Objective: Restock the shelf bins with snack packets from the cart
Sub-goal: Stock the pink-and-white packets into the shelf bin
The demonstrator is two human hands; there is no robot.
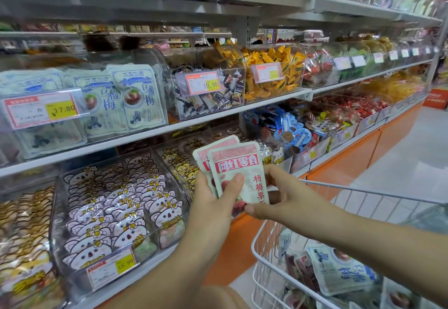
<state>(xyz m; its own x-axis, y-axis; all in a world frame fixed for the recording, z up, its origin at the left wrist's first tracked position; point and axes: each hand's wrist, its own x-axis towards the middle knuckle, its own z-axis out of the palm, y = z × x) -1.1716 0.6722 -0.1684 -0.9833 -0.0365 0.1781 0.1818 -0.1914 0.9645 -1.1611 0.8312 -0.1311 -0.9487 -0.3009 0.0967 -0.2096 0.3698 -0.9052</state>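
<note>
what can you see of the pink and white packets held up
The pink and white packets are two flat, glossy pouches, the front one overlapping the rear. It has a pink top, a red label with white characters, red characters down its right side and dark red fruit at the bottom. They stand nearly upright before the lower shelf bins. The left hand grips them, thumb across the front; the right hand pinches the lower right edge.

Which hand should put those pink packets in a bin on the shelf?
Probably the left. The left hand grips the pink packets, thumb across the front, and is nearer the shelf bins. The right hand only pinches their lower edge, on the side of the cart.
</note>
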